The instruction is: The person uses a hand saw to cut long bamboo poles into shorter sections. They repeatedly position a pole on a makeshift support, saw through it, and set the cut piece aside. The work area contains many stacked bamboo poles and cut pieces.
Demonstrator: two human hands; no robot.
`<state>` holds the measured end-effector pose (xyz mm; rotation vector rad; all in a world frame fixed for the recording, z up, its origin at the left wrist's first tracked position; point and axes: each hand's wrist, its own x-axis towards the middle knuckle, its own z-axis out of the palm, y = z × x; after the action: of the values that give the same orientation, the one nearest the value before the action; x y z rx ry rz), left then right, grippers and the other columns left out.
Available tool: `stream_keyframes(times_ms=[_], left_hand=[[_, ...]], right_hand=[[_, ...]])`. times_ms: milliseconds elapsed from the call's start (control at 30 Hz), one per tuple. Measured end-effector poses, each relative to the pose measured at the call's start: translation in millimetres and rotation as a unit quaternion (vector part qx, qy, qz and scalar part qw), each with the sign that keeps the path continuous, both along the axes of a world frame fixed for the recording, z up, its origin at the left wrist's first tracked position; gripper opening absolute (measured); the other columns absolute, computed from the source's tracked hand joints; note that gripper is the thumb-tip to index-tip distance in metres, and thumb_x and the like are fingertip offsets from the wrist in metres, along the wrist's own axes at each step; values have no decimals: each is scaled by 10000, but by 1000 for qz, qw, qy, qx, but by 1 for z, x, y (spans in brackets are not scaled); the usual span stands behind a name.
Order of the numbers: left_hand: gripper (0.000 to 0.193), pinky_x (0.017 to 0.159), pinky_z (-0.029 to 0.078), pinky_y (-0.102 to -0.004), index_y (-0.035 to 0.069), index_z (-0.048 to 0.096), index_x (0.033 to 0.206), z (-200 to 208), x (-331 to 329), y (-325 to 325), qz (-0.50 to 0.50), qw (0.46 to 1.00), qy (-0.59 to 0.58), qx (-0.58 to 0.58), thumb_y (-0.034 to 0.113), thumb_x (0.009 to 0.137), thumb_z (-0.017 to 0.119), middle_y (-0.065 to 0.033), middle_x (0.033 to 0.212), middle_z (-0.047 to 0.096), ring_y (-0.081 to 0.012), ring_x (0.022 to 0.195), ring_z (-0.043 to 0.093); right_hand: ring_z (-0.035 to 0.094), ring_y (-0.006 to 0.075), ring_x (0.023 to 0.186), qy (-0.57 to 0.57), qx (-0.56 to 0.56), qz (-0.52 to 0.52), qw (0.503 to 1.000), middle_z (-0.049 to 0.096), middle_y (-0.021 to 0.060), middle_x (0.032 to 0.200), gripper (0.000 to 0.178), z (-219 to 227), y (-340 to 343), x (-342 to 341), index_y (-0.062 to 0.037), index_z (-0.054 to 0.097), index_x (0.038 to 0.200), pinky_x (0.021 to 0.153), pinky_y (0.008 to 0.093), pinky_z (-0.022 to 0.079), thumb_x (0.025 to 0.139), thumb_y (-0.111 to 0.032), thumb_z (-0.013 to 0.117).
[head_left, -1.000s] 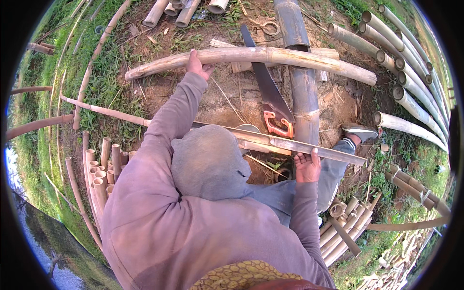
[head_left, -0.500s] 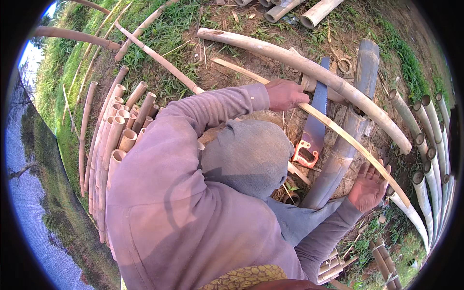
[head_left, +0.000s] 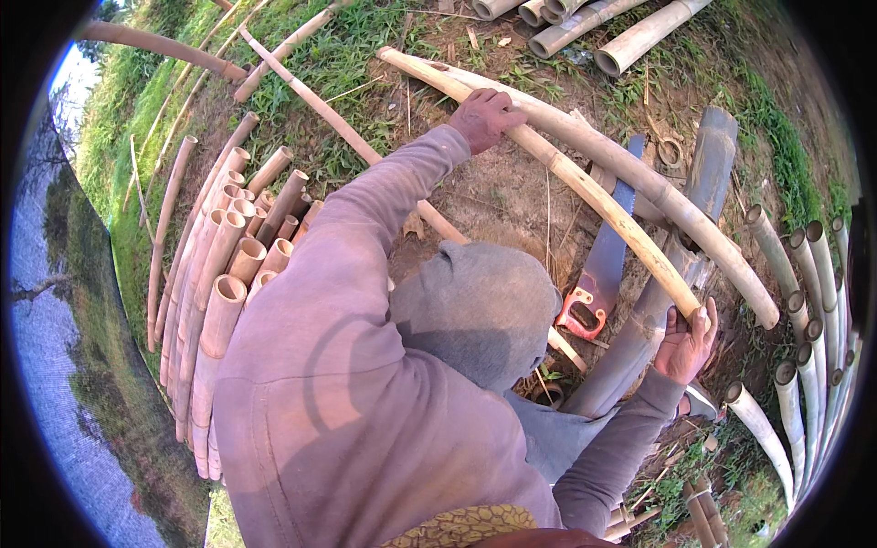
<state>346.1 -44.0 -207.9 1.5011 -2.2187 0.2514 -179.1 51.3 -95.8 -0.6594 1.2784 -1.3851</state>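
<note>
A long split bamboo strip, pale yellow on its face, slants across the front of me from far left to near right. My left hand is closed around it toward its far end. At its near end, the thumb and fingers of my right hand hold the tip, palm turned up. Just beyond the strip lies a thicker bamboo pole, nearly alongside it. Below the strip, a handsaw with an orange handle leans beside a thick grey bamboo log.
Upright cut bamboo tubes are bunched at my left. More bamboo poles stand in a row at the right. Thick bamboo tubes lie at the far side. A thin pole crosses the grass. My bent knee is close to the saw.
My left hand has moved away and leftward along with the strip. The strip's near end has drawn back into my right hand, whose open fingers have closed on it.
</note>
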Motion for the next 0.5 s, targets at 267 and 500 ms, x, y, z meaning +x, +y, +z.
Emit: stream_keyframes(times_ms=[267, 500], left_hand=[[423, 973, 538, -479, 226, 767, 1171, -26, 25, -16, 55, 998, 28, 28, 27, 798, 752, -85, 1094, 651, -364, 1091, 633], [442, 1019, 511, -489, 216, 745, 1207, -25, 8, -44, 66, 997, 17, 38, 17, 813, 735, -105, 1133, 640, -370, 1140, 602]], right_hand=[[728, 241, 1024, -3, 6, 23, 1000, 672, 123, 1236, 502, -15, -56, 29, -66, 511, 1536, 836, 358, 636, 1075, -141, 694], [737, 235, 966, 44, -10, 1, 999, 706, 132, 1166, 467, -18, -102, 4, -37, 558, 1481, 802, 342, 635, 1056, -141, 721]])
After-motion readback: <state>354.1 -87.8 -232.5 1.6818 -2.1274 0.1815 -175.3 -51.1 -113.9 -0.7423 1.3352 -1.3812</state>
